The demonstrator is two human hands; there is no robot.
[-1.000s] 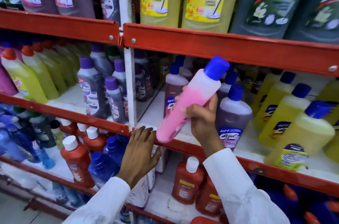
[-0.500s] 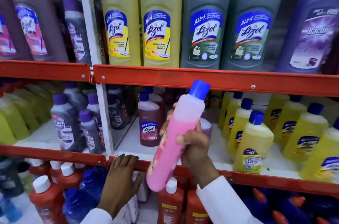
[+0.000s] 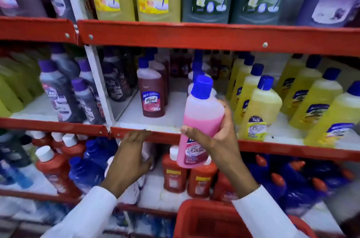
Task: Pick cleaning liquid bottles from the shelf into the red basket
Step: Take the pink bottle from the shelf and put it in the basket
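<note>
Head view, right hand (image 3: pixel 218 140) gripping pink bottle (image 3: pixel 200 120)

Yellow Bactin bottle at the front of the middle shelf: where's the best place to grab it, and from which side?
Probably the flat body of the yellow Bactin bottle, above its label, coming from the open shelf front. It stands upright at the edge, neighbours crowd its right and rear, and the left hand is free while the right hand holds the pink bottle.
</note>
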